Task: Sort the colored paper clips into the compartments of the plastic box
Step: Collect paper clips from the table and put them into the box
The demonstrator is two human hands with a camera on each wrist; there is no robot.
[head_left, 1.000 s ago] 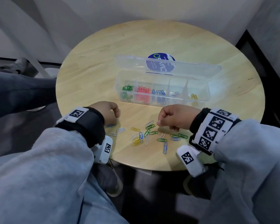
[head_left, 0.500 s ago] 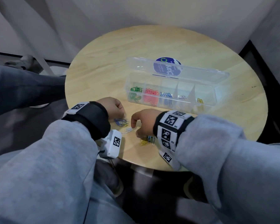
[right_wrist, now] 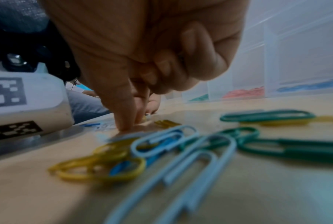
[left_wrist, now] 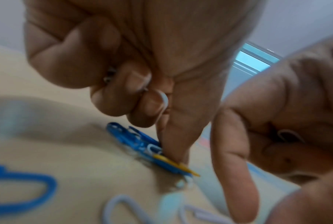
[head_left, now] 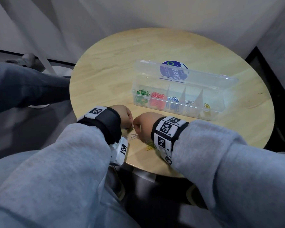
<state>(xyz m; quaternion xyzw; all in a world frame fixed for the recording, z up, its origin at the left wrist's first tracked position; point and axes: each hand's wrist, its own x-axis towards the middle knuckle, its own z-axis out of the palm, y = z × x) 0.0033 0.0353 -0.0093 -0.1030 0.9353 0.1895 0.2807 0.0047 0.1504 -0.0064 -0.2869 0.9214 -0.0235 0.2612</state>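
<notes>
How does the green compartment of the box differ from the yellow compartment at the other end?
The green compartment is at the left end of the box; the yellow compartment is at the right end. The green one holds a thick heap of clips; the yellow one holds only a few. Both are open at the top, and each holds a single colour.

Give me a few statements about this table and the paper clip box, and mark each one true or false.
1. The plastic box has its lid shut. False: the lid stands open behind the compartments.
2. The green clips lie in the compartment at the box's left end. True.
3. The red clips share a compartment with the blue ones. False: each colour has its own, side by side.
4. Both hands are down at the table's near edge, left hand beside right hand. True.
5. Loose clips remain on the round table. True: yellow clips lie by the right wrist.
</notes>
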